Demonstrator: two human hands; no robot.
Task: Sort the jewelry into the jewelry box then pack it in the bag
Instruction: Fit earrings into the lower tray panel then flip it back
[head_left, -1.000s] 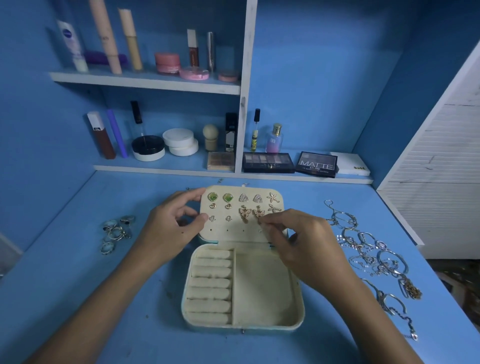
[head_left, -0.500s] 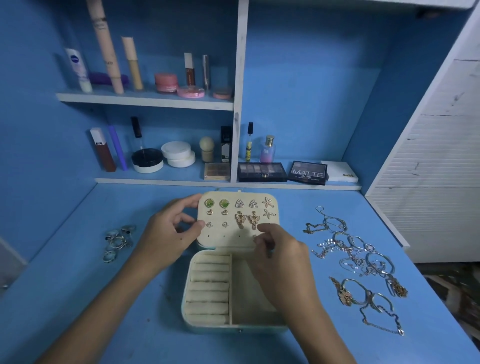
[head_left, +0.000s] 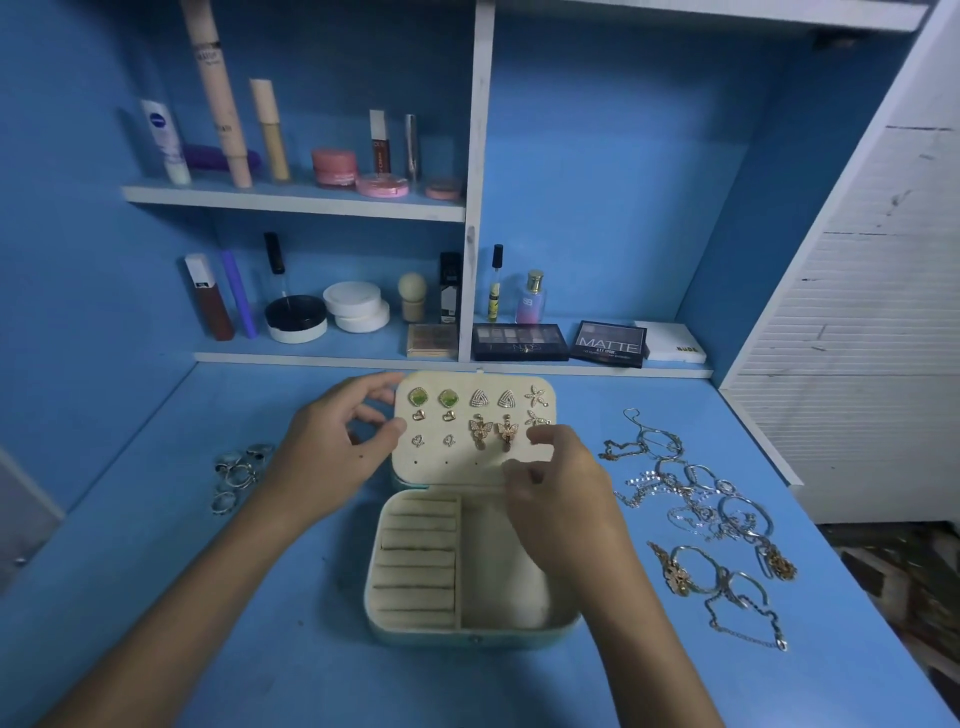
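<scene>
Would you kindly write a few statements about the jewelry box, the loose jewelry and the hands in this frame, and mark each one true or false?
1. The jewelry box lies open, with earrings pinned to its lid panel. True.
2. The ring rolls already hold rings. False: they are bare; the rings lie on the desk, left of the box.
3. The bracelets and chains lie on the desk, right of the box. True.
4. The left hand rests on the rings. False: it is at the lid's left edge.
5. The right hand is over the box, its fingers near the lid's right side. True.
</scene>
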